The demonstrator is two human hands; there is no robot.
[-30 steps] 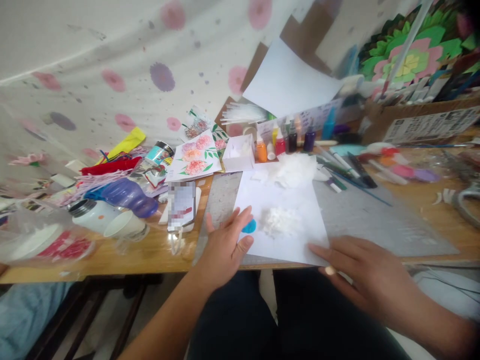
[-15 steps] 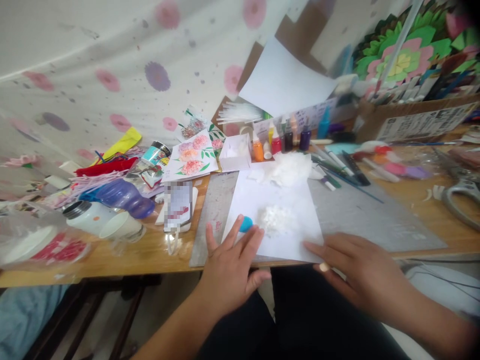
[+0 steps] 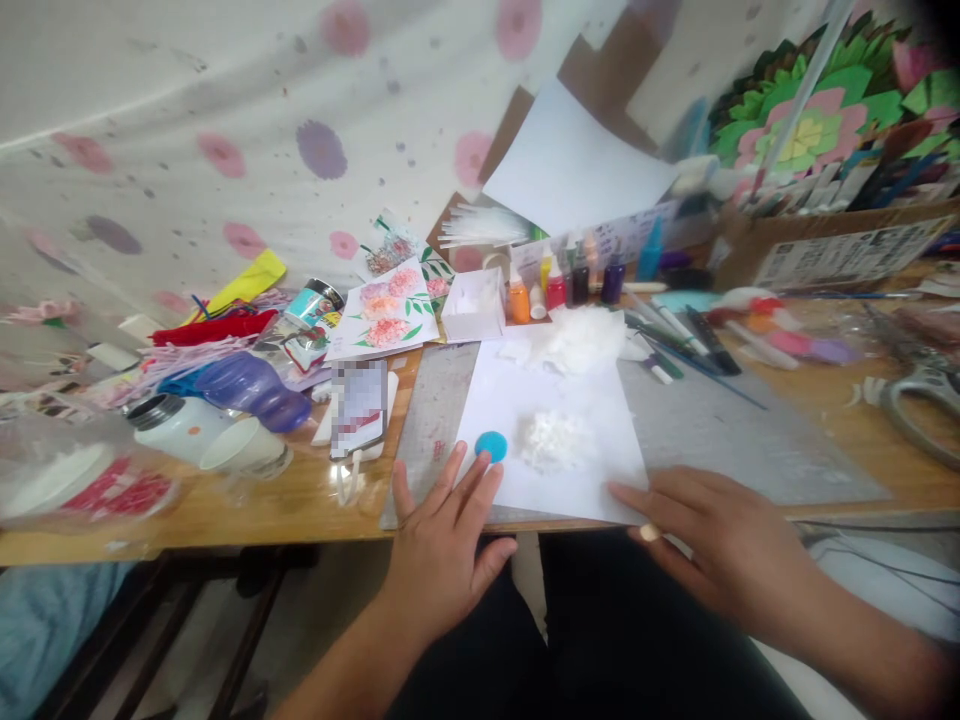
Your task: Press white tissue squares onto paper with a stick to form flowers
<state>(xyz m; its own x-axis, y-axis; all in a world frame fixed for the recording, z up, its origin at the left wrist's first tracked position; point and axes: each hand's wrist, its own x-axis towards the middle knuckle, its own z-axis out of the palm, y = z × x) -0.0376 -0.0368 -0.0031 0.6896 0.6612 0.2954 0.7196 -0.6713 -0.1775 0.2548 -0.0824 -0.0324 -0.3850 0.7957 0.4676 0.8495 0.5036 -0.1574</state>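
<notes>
A flat blue disc [image 3: 491, 447] lies on a white sheet of paper [image 3: 622, 435], to the left of a heap of small white bits [image 3: 555, 441]. My left hand [image 3: 442, 530] is spread palm down at the sheet's lower left, its fingertips at the lower edge of the disc. My right hand [image 3: 705, 530] rests at the sheet's lower right corner with the index fingertip on the paper. A pale stick-like thing [image 3: 649, 533] pokes out between its curled fingers; most of it is hidden. Behind the heap sits crumpled white tissue [image 3: 581, 340].
A grey mat [image 3: 757, 445] lies under the sheet. Paint bottles [image 3: 555, 288], a small white box [image 3: 474, 308] and flower cards [image 3: 384, 315] stand behind. Brushes and pens [image 3: 694, 335] and scissors [image 3: 926, 395] lie right; a phone [image 3: 361, 405] and paper cup [image 3: 246, 450] lie left.
My left hand has drawn back a little to the left and down, uncovering more of the blue disc. My right hand has hardly moved.
</notes>
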